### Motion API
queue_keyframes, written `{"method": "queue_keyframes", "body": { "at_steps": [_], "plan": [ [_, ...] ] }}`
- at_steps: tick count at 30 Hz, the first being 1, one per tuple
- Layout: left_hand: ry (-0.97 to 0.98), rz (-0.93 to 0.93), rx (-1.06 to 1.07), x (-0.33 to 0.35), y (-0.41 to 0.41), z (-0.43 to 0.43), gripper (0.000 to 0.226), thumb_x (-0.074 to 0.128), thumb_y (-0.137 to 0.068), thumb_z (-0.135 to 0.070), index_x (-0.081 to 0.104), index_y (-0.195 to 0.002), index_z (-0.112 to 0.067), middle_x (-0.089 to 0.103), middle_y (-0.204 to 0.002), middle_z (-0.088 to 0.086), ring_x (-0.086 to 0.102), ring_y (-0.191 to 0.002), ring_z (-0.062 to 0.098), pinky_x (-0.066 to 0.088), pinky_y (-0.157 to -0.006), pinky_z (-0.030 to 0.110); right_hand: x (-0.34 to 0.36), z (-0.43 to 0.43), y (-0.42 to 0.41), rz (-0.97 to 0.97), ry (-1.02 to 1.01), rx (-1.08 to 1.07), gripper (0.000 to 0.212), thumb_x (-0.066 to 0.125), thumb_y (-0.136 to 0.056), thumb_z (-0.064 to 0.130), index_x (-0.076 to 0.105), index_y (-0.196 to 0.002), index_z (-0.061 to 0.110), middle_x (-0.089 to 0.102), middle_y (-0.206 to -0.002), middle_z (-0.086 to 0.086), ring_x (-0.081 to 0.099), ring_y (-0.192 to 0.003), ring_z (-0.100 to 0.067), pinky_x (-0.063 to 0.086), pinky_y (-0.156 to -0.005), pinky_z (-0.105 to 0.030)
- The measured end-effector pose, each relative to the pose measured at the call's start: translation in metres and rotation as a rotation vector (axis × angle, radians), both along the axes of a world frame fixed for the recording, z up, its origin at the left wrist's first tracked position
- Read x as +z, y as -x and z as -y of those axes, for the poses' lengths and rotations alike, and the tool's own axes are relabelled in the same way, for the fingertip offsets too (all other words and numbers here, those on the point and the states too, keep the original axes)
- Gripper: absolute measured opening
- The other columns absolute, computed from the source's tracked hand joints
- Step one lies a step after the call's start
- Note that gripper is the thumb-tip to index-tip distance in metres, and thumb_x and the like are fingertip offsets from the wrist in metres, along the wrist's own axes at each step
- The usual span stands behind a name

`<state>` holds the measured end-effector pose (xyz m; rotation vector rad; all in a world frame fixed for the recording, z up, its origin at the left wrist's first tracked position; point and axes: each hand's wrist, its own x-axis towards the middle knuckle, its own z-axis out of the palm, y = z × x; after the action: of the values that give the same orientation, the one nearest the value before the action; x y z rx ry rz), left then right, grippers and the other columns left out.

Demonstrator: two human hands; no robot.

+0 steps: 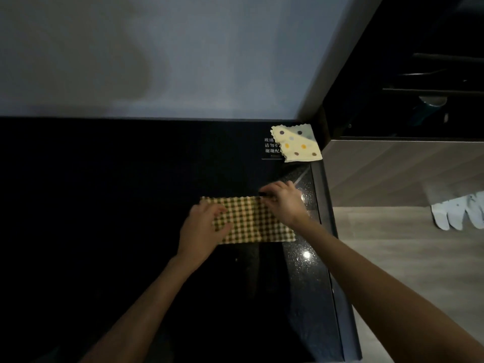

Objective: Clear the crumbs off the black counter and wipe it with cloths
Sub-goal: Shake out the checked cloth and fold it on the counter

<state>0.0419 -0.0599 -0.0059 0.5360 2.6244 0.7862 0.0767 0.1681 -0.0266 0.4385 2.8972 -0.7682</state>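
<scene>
The checked cloth [251, 218] lies flat on the black counter [131, 205]. The left hand [201, 231] grips its left end and the right hand [282, 203] pinches its far right corner, probably straightening it for wiping. A dotted cloth [297, 144] lies beyond it.

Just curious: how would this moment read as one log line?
left hand: holds checked cloth, left end | right hand: pinches its far right corner | spotted cloth: lying apart on black counter
</scene>
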Motion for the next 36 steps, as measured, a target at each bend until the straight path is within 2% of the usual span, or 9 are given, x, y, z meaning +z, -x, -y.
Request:
{"method": "queue_keyframes", "body": {
  "at_steps": [6, 11, 14, 20, 24, 26, 29, 31, 36],
  "plan": [
    [0.121, -0.090, -0.154, -0.027, -0.066, -0.031, 0.038, 0.066, -0.077, -0.038, 0.056, -0.113, -0.030, 0.051, -0.112, -0.010, 0.044, -0.107, 0.012, 0.036, -0.089, 0.027, -0.002, 0.019, 0.034, 0.205, -0.102, 0.208, 0.037, 0.050, -0.094, 0.044, 0.052, -0.127, 0.027, 0.055, -0.121, 0.002, 0.033, -0.118, -0.024, 0.023, -0.097, -0.041],
    [0.175, -0.214, -0.030, -0.039, -0.074, -0.040, 0.027, 0.078, -0.062, -0.027, 0.063, -0.085, -0.026, 0.058, -0.087, -0.007, 0.055, -0.083, 0.015, 0.047, -0.070, 0.030, -0.003, 0.024, 0.040, 0.263, -0.160, 0.225, 0.027, 0.048, -0.096, 0.041, 0.063, -0.112, 0.025, 0.051, -0.119, -0.001, 0.032, -0.120, -0.027, 0.022, -0.097, -0.044],
    [0.146, -0.275, 0.009, -0.038, -0.070, -0.043, 0.017, 0.076, -0.066, -0.024, 0.062, -0.077, -0.026, 0.057, -0.081, -0.007, 0.053, -0.079, 0.015, 0.045, -0.069, 0.031, 0.000, 0.018, 0.037, 0.280, -0.150, 0.220, 0.027, 0.045, -0.097, 0.039, 0.061, -0.113, 0.023, 0.052, -0.122, -0.002, 0.032, -0.120, -0.027, 0.022, -0.096, -0.044],
    [0.162, -0.303, -0.049, -0.034, -0.068, -0.039, 0.017, 0.076, -0.067, -0.025, 0.062, -0.075, -0.028, 0.057, -0.078, -0.011, 0.051, -0.078, 0.011, 0.043, -0.067, 0.026, -0.001, 0.012, 0.033, 0.332, -0.137, 0.263, 0.026, 0.048, -0.095, 0.040, 0.051, -0.113, 0.021, 0.064, -0.111, 0.001, 0.035, -0.115, -0.025, 0.020, -0.092, -0.042],
    [0.117, -0.280, -0.047, -0.029, -0.069, -0.036, 0.015, 0.075, -0.069, -0.024, 0.063, -0.078, -0.029, 0.058, -0.081, -0.012, 0.051, -0.080, 0.010, 0.040, -0.065, 0.023, 0.003, 0.015, 0.041, 0.438, -0.186, 0.283, 0.028, 0.053, -0.092, 0.046, 0.064, -0.110, 0.028, 0.061, -0.115, -0.001, 0.031, -0.121, -0.027, 0.020, -0.098, -0.045],
    [0.075, -0.290, -0.025, -0.019, -0.065, -0.032, 0.012, 0.072, -0.074, -0.025, 0.063, -0.082, -0.029, 0.058, -0.085, -0.013, 0.050, -0.081, 0.009, 0.038, -0.065, 0.022, 0.012, 0.009, 0.047, 0.435, -0.087, 0.205, 0.022, 0.058, -0.089, 0.047, 0.069, -0.100, 0.032, 0.061, -0.112, 0.001, 0.034, -0.122, -0.028, 0.019, -0.103, -0.049],
    [-0.063, -0.290, 0.061, 0.010, -0.047, -0.025, 0.009, 0.064, -0.079, -0.029, 0.061, -0.088, -0.030, 0.052, -0.088, -0.017, 0.044, -0.081, 0.002, 0.035, -0.067, 0.016, 0.039, -0.013, 0.051, 0.343, 0.422, 0.015, 0.011, 0.067, -0.084, 0.039, 0.071, -0.080, 0.029, 0.068, -0.100, 0.003, 0.056, -0.110, -0.023, 0.034, -0.105, -0.054],
    [-0.212, -0.248, 0.138, 0.033, -0.026, -0.023, 0.009, 0.062, -0.081, -0.026, 0.060, -0.089, -0.029, 0.052, -0.090, -0.019, 0.047, -0.082, -0.002, 0.037, -0.068, 0.011, 0.063, -0.026, 0.047, 0.241, 0.683, -0.084, 0.003, 0.071, -0.084, 0.026, 0.073, -0.084, 0.023, 0.070, -0.100, 0.001, 0.062, -0.104, -0.017, 0.045, -0.101, -0.040],
    [-0.609, -0.010, 0.176, 0.072, 0.031, -0.029, 0.014, 0.066, -0.082, -0.009, 0.064, -0.088, -0.021, 0.067, -0.089, -0.013, 0.063, -0.086, 0.000, 0.049, -0.077, 0.011, 0.090, -0.043, 0.027, 0.025, 0.897, -0.241, 0.012, 0.072, -0.082, 0.016, 0.073, -0.094, 0.013, 0.071, -0.094, 0.002, 0.062, -0.091, -0.009, 0.047, -0.079, -0.019]
  ]
}}
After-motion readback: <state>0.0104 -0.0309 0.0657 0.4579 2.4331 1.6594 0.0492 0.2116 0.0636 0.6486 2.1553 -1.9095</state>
